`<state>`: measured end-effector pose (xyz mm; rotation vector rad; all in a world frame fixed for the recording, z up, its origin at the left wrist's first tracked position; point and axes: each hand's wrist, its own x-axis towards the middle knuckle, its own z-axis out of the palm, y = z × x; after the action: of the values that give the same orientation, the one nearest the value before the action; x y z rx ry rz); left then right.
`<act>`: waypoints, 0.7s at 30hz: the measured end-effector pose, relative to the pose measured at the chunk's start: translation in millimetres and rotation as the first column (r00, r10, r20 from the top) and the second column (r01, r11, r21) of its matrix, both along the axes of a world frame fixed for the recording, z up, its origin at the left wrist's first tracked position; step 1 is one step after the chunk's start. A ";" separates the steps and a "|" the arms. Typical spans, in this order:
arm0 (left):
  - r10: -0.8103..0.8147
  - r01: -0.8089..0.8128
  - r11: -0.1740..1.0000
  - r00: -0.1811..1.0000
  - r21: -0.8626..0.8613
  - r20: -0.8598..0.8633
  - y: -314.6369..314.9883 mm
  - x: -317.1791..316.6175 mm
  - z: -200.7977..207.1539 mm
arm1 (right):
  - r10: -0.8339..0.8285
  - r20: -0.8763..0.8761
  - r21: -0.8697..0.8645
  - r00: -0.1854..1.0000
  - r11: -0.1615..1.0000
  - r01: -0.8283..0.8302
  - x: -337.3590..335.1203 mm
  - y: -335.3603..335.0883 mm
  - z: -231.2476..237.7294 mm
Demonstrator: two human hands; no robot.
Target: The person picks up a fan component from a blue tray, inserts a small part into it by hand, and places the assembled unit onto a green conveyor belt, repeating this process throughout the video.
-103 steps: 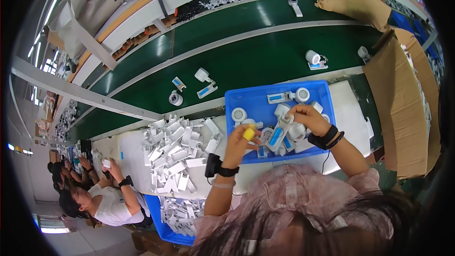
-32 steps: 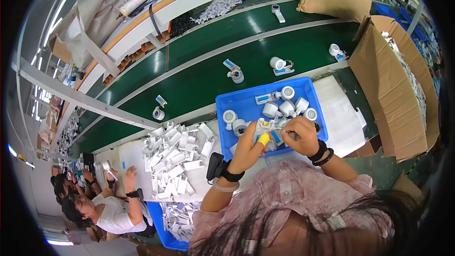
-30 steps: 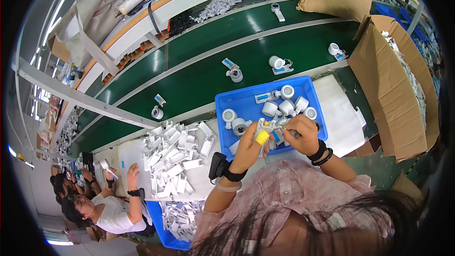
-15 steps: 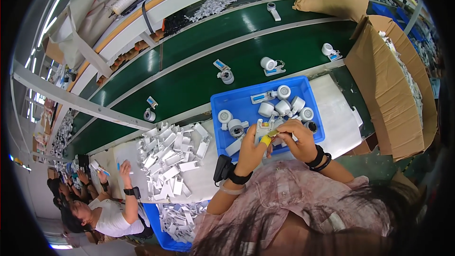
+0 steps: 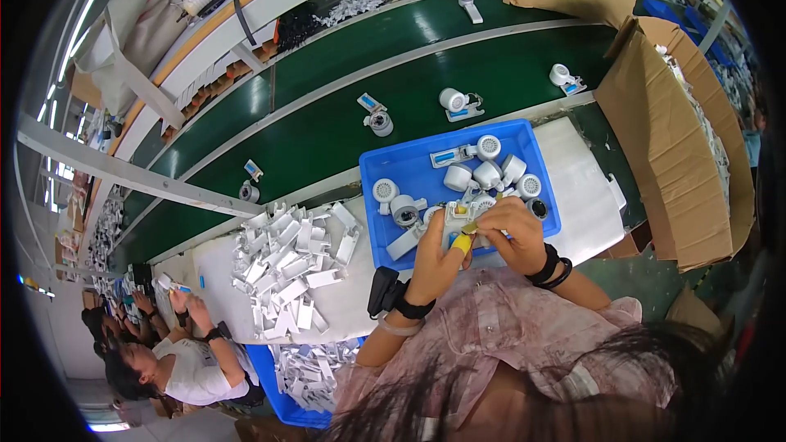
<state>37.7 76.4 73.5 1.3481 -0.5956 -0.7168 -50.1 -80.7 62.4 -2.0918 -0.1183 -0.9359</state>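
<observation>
Over the front of a blue tray (image 5: 460,136), my left hand (image 5: 434,260) and my right hand (image 5: 517,233) meet with fingers closed. Between them is a white small-fan body (image 5: 460,211), its open housing facing up; the left hand grips it. A yellow covering (image 5: 462,242) shows at my left thumb tip. The fingers of my right hand pinch a small flat yellowish-brown piece (image 5: 470,228) against the housing; its kind is unclear. Several round-headed white fan units (image 5: 489,147) with grilles lie in the tray behind my hands. One has a blue cell (image 5: 446,158) in its handle.
Left of the tray, loose white plastic covers (image 5: 299,258) are heaped on the table, with more in a lower blue bin (image 5: 282,409). A green conveyor (image 5: 319,135) carries several fan units. A cardboard box (image 5: 667,155) stands right. A co-worker (image 5: 184,368) sits far left.
My hands stay together at the fan body, the right fingers shifting slightly on it. The view has shifted a little. The co-worker's raised hand has come down toward the other hand.
</observation>
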 end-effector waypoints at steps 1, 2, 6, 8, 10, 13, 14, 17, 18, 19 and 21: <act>0.003 -0.004 1.000 1.000 -0.027 -0.022 -0.9 -1.3 -0.9 | 0.002 -0.002 0.002 1.000 1.000 -0.002 -0.3 0.7 -0.8; 0.004 -0.006 0.998 0.999 -0.056 -0.044 -2.1 -1.6 -1.6 | -0.008 0.021 -0.005 1.000 1.000 0.009 -0.3 0.6 -1.5; -0.012 0.011 0.999 0.999 -0.031 -0.035 -1.1 -1.7 -9.0 | -0.003 0.065 -0.057 0.998 0.998 0.007 -0.2 -0.1 -0.3; -0.008 0.007 0.999 1.000 -0.042 -0.019 -2.2 -3.2 -10.2 | -0.003 0.059 -0.066 0.998 0.998 0.007 -1.4 -0.2 -0.9; -0.015 0.015 1.000 1.000 -0.017 -0.023 -0.3 -3.1 -10.3 | -0.004 0.055 -0.074 0.999 0.997 0.008 -2.2 0.3 -0.6; -0.031 0.030 0.999 0.999 0.026 0.032 1.7 -3.0 -13.0 | -0.005 0.060 -0.069 0.998 0.998 0.009 -3.1 1.6 -0.4; -0.044 0.040 0.998 0.995 0.046 0.088 1.6 -2.3 -14.2 | -0.016 0.067 -0.068 0.998 0.998 0.020 -2.8 1.5 -1.2; -0.056 0.048 0.996 0.992 0.070 0.111 0.7 -4.3 -5.9 | -0.032 0.078 -0.073 0.996 0.997 0.037 -2.1 1.2 -2.0; -0.056 0.048 0.996 0.992 0.070 0.111 1.0 -4.5 -6.8 | -0.036 0.085 -0.081 0.996 0.996 0.043 -2.2 1.2 -1.9; -0.061 0.053 0.996 0.991 0.069 0.121 1.4 -4.5 -8.3 | -0.036 0.084 -0.081 0.996 0.996 0.043 -2.2 1.4 -2.4; -0.065 0.057 0.996 0.989 0.069 0.131 1.9 -4.9 -8.9 | -0.055 0.090 -0.071 0.994 0.996 0.062 -1.7 2.0 -3.7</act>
<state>32.8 78.2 64.6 1.4518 -0.7280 -0.7045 -51.8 -78.6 58.7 -2.1318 -0.1394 -1.0742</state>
